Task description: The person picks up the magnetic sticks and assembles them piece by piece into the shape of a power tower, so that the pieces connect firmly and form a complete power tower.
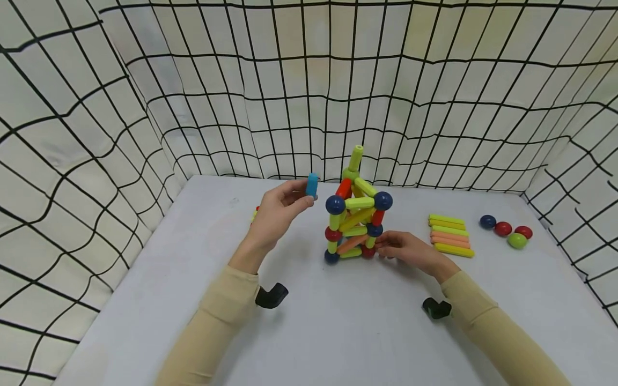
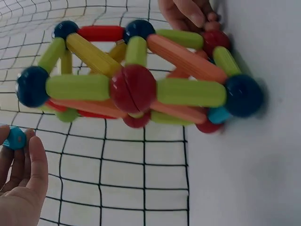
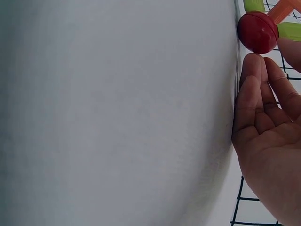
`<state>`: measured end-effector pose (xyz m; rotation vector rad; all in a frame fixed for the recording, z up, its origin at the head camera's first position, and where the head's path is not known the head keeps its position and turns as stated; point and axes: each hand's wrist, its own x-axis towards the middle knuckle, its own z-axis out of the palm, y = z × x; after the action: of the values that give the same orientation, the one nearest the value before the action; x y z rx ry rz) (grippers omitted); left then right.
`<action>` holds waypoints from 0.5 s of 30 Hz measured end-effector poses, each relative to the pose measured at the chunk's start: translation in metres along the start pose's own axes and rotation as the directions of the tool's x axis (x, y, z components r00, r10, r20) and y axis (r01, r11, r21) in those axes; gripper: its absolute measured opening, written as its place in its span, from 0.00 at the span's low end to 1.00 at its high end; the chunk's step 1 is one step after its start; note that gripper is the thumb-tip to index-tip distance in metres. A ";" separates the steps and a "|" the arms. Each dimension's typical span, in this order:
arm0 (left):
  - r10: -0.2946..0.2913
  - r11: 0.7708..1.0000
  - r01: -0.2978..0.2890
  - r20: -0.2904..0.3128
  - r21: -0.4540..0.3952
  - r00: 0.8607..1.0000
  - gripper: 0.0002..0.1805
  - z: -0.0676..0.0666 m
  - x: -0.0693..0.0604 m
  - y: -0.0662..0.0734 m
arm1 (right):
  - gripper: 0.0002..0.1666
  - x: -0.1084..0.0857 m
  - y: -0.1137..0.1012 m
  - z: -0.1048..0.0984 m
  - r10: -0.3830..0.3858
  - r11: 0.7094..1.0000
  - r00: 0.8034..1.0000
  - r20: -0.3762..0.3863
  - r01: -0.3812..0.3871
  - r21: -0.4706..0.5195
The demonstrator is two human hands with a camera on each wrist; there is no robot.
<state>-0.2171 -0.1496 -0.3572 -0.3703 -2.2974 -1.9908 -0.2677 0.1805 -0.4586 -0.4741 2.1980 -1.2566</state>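
A tower of magnetic rods and balls [image 1: 359, 203] stands on the table, with green, yellow, orange and red rods joined by dark blue, red and green balls. To its left, my left hand [image 1: 275, 213] pinches a short blue magnetic rod [image 1: 312, 183] upright, apart from the tower. The left wrist view shows that rod end-on [image 2: 17, 138] between the fingertips. My right hand [image 1: 410, 251] is at the tower's lower right, its fairly straight fingers against or very near a red bottom ball [image 3: 257, 32]. One green rod [image 1: 355, 158] points up from the top ball.
Right of the tower lie several yellow, green and orange rods [image 1: 450, 236] in a row. Beyond them are loose balls: a dark blue one [image 1: 487, 221], a green one [image 1: 517, 240] and two red. Black-grid netting [image 1: 304, 99] surrounds the white table [image 1: 338, 321]. Small coloured pieces are partly hidden behind the left hand.
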 end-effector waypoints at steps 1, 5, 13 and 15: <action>0.017 1.000 -0.017 0.002 -0.016 1.000 0.21 0.004 0.001 0.006 | 0.28 0.000 0.000 0.000 0.004 1.000 1.000 -0.003 -0.004 -0.001; 0.065 0.997 -0.064 0.039 -0.039 0.997 0.21 0.017 0.002 0.018 | 0.27 0.000 0.000 0.001 0.015 1.000 1.000 -0.008 -0.016 -0.009; 0.056 0.998 -0.054 0.077 -0.033 0.995 0.19 0.030 0.004 0.016 | 0.26 0.001 0.001 0.001 -0.006 1.000 1.000 -0.003 0.006 -0.011; 0.054 0.998 -0.052 0.074 -0.027 0.996 0.19 0.031 0.004 0.016 | 0.27 0.001 0.001 0.001 -0.004 1.000 1.000 -0.009 0.004 -0.014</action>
<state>-0.2146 -0.1170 -0.3457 -0.5104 -2.2818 -2.0153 -0.2679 0.1805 -0.4603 -0.4803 2.2159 -1.2482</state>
